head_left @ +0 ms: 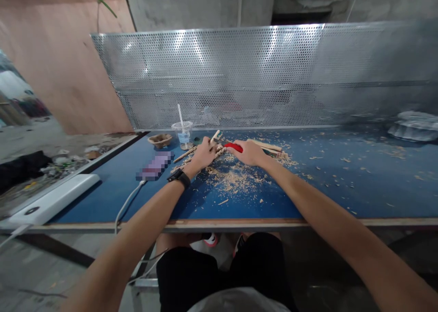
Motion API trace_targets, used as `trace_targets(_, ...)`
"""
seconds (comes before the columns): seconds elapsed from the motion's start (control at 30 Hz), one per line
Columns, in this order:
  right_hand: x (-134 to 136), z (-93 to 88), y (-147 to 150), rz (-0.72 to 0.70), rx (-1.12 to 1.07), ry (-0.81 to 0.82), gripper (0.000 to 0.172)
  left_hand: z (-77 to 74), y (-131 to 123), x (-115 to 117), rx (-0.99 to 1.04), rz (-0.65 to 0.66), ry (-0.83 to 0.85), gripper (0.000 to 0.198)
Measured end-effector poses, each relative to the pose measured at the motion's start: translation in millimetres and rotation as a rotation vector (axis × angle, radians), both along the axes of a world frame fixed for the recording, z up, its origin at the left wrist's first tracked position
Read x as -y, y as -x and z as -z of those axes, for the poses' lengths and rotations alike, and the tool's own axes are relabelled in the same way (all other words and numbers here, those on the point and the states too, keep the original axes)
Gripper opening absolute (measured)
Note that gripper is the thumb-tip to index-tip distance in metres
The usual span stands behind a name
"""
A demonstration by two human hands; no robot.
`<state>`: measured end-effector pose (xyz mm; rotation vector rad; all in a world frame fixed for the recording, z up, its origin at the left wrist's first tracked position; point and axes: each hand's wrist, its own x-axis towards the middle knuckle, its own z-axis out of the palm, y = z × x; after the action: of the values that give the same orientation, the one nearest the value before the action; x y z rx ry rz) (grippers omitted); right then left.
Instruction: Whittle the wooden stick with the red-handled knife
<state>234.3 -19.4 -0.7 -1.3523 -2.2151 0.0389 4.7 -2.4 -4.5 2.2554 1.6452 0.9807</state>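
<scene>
Two hands are at work far out on the blue surface (137, 198). The left hand (202, 154) wears a dark watch (179, 177) on its wrist. It lies flat over a small piece of wood (216, 137), and its fingers (206, 143) press down on it. One end of the wood pokes out past the fingertips, up and to the right. The right hand (251, 153) is just beside it, and the two hands nearly touch. The right hand's fingers are curled shut around a tool with a red handle (234, 146). The red end points left, toward the piece of wood. I cannot see the tip of the tool, because it is too small and partly hidden.

The wood lies slanted, with its long side running from the left hand up toward the right. It sits between the two hands, right at the left fingertips. The tool comes at it from the right side.

Lots of wood shavings (236, 177) are spread under and in front of the hands. More long wood sticks (267, 145) lie just behind the right hand. A plastic cup (182, 134) with a straw stands near the left hand. A small bowl (159, 140) sits beside the cup. A thin stick (185, 154) lies to the left of the hands. A white cable (128, 202) runs over the edge. A shiny metal sheet with holes (256, 75) stands behind it all.
</scene>
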Motion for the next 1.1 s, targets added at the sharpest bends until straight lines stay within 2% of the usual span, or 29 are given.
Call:
trace_targets(0.13, 0.4, -0.7, 2.5, 0.064, 0.024, -0.044, 0.051, 3.3, 2.6, -6.7, -0.087, -0.038, 0.019, 0.009)
trace_targets(0.3, 1.5, 0.0, 7.6, 0.088, 0.022, -0.041, 0.049, 3.2, 5.6, -12.1, -0.22, -0.051, -0.005, 0.021)
trace_targets(0.57, 2.5, -1.6, 7.4, 0.075, -0.004, 0.002, 0.055, 3.6, 6.4, -10.9, -0.207, -0.085, -0.024, 0.02)
trace_targets(0.83, 3.5, -2.0, 7.9, 0.087, -0.033, 0.002, 0.053, -0.8, 4.2, -8.0, -0.281, -0.098, -0.02, 0.044)
trace_targets(1.1, 2.9, -1.0, 8.3, 0.096, 0.013, -0.036, 0.054, 3.5, 5.2, -10.8, -0.305, -0.092, -0.048, 0.045)
